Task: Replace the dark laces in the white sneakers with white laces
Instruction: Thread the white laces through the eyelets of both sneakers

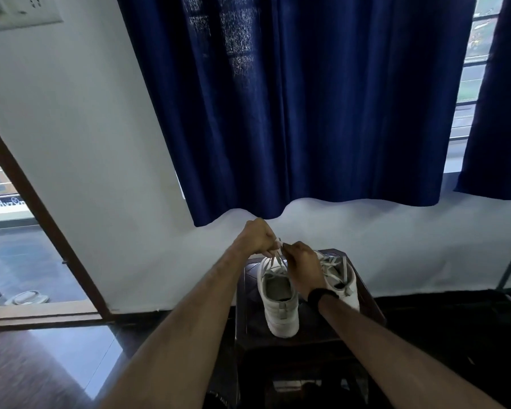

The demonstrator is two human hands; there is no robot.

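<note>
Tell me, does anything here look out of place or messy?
Nothing stands out. Two white sneakers sit upright side by side on a dark stool. The left hand and right hand both pinch white laces above the left shoe.

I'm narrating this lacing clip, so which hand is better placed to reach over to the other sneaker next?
The right hand, probably. It pinches the white lace directly beside the right-side sneaker, while the left hand sits further away.

White wall (106,143), navy curtains (307,113) over window (469,84), dark glossy floor (42,373), open doorway (18,255) left.
</note>
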